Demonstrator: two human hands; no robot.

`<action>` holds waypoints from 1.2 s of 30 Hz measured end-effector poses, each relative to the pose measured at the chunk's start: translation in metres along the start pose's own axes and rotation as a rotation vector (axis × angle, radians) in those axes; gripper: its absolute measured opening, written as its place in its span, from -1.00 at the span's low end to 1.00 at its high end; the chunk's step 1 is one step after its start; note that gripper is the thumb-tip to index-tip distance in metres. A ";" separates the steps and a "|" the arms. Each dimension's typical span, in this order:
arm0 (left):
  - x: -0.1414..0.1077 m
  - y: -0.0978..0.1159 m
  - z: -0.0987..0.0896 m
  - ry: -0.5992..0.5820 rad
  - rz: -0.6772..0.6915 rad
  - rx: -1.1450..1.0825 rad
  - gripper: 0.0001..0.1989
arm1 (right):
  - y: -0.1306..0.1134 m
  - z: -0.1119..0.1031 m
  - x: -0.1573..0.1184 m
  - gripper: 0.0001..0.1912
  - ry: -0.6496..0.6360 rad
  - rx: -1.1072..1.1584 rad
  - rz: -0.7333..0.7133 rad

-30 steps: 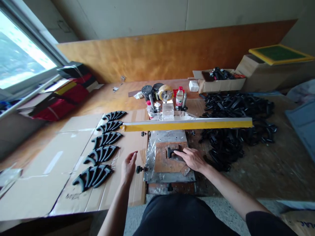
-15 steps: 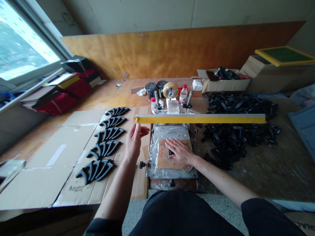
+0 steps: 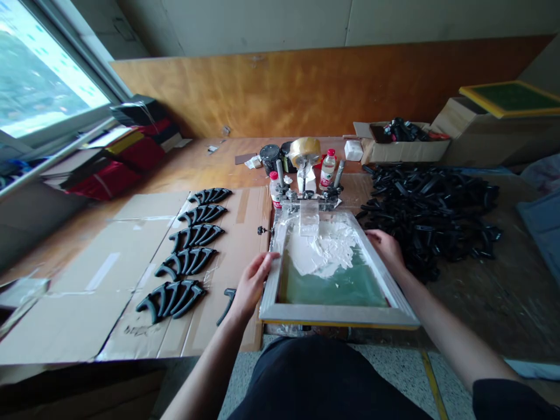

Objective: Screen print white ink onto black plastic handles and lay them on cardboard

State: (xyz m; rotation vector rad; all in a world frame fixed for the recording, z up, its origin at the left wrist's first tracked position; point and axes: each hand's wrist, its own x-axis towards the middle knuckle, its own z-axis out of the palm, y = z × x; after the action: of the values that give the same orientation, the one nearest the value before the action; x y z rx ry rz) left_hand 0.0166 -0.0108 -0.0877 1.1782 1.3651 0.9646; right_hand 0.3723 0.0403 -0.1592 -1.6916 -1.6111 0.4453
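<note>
A silkscreen frame (image 3: 336, 313) with a metal rim and green mesh lies low over the printing base. Thick white paste (image 3: 321, 248) covers the far part of the mesh, and a clear block (image 3: 309, 217) sits at its back edge. My left hand (image 3: 252, 284) is closed on the frame's left side, thumb on top. At the right side, my right hand (image 3: 387, 251) has its fingers against the frame's outer edge; part of its grip is hidden. A curved black plastic handle (image 3: 226, 306) lies on the cardboard beside my left hand.
Rows of black handles (image 3: 186, 262) lie on cardboard at left. A large heap of black parts (image 3: 431, 210) covers the right. Behind the frame stand a clamp stand (image 3: 306, 201), a tape roll (image 3: 305, 150), bottles (image 3: 327, 169) and a dark tub (image 3: 270, 157).
The silkscreen frame has swung down from its raised position over the base. My right hand has moved off the base plate to the frame's right side. A handle now shows beside my left hand.
</note>
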 end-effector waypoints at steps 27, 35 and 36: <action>0.021 -0.107 0.009 0.038 -0.067 0.265 -0.43 | -0.087 0.062 -0.027 -0.81 -0.450 -0.330 -0.819; 0.015 -0.083 0.005 -0.010 -0.081 0.196 -0.36 | -0.112 0.059 0.003 -0.77 -0.392 -0.206 -0.595; 0.012 -0.074 0.004 -0.022 -0.081 0.169 -0.35 | -0.119 0.058 0.018 -0.68 -0.339 -0.211 -0.540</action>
State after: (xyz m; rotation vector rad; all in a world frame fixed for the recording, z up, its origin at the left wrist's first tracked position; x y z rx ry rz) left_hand 0.0101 -0.0133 -0.1629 1.2453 1.4874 0.7893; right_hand 0.2514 0.0651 -0.1087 -1.2869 -2.3403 0.3040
